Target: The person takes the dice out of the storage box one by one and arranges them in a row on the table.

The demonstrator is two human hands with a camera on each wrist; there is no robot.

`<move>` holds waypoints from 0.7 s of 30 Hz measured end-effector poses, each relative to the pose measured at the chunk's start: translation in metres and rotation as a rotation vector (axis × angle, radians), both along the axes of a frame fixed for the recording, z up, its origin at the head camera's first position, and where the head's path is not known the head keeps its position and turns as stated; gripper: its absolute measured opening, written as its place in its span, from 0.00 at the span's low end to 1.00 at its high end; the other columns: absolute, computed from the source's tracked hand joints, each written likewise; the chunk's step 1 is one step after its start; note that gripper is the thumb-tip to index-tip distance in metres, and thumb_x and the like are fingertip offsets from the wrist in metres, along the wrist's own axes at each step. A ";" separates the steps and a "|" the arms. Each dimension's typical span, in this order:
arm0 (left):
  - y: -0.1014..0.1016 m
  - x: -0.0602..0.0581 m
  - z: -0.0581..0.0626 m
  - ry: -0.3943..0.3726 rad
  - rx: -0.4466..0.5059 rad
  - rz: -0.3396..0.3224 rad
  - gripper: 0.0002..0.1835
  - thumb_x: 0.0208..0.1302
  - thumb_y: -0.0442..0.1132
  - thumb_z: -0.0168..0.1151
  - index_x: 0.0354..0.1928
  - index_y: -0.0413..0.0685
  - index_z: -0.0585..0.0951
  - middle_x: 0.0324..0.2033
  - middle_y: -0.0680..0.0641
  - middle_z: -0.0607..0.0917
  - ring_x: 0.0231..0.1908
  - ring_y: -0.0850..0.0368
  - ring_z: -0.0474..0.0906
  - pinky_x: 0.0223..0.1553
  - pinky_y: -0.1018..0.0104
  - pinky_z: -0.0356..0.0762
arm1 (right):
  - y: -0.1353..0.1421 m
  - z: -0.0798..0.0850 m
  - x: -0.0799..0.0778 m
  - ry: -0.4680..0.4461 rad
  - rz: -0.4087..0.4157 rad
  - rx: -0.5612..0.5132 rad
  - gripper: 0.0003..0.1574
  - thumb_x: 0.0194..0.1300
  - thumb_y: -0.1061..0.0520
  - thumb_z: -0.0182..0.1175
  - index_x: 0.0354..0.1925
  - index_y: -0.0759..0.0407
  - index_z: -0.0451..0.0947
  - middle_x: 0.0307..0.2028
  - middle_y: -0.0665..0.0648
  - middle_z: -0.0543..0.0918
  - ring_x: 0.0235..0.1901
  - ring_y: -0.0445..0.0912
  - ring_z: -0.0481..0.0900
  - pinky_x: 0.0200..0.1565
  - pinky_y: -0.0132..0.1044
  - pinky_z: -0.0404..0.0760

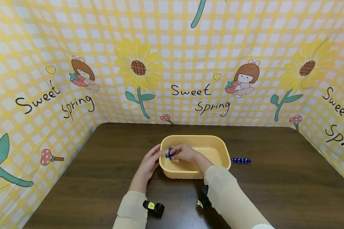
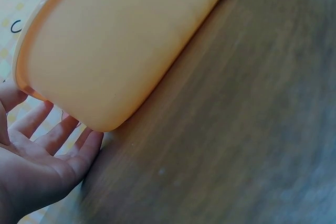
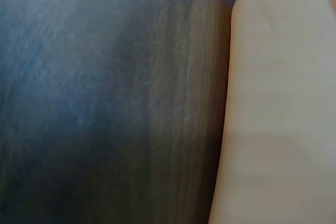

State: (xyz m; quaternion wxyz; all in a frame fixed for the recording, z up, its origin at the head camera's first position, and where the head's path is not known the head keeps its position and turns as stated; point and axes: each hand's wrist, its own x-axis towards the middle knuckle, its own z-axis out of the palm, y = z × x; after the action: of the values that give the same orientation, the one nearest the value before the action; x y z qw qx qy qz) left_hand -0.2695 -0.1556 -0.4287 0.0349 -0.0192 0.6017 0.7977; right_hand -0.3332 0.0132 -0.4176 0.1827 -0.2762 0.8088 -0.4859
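Inside the left end of a yellow plastic tub sits a small cluster of blue dice with white dots. My right hand reaches over the near rim, its thumb and fingertips pinching at a die in this cluster; the fingers partly hide the dice. My left hand rests its fingers, slightly bent, against the tub's left end. In the left wrist view, the left fingertips touch the outer end wall below the rim. The right wrist view shows the tub's outer long side, with the right hand out of sight.
A row of blue dice lies on the brown wooden table, just right of the tub. A yellow checked cloth with printed flowers hangs behind the table and along both sides. Black cameras are strapped at both wrists.
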 end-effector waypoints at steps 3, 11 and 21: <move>0.000 0.000 0.000 0.000 0.007 -0.002 0.24 0.62 0.34 0.48 0.60 0.39 0.61 0.57 0.36 0.62 0.53 0.43 0.61 0.47 0.54 0.63 | 0.000 -0.001 -0.001 0.004 0.013 -0.001 0.09 0.46 0.63 0.65 0.32 0.61 0.80 0.26 0.53 0.79 0.22 0.42 0.72 0.25 0.34 0.73; 0.000 0.000 0.000 0.003 0.004 0.000 0.24 0.62 0.34 0.48 0.60 0.39 0.61 0.57 0.36 0.62 0.53 0.42 0.61 0.47 0.55 0.64 | -0.001 0.007 0.009 0.027 -0.037 0.039 0.11 0.47 0.68 0.62 0.34 0.71 0.78 0.27 0.59 0.80 0.19 0.39 0.69 0.25 0.35 0.72; 0.001 0.000 0.000 -0.014 -0.001 0.017 0.23 0.62 0.34 0.48 0.60 0.41 0.63 0.56 0.39 0.64 0.51 0.46 0.63 0.44 0.58 0.66 | -0.002 0.007 0.010 0.006 -0.017 0.043 0.07 0.48 0.70 0.60 0.31 0.71 0.77 0.25 0.57 0.80 0.20 0.39 0.70 0.25 0.32 0.71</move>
State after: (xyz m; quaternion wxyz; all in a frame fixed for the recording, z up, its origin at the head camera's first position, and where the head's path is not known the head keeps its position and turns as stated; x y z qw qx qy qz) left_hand -0.2697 -0.1548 -0.4286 0.0325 -0.0299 0.6018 0.7974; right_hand -0.3232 0.0115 -0.4107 0.1820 -0.2668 0.8220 -0.4691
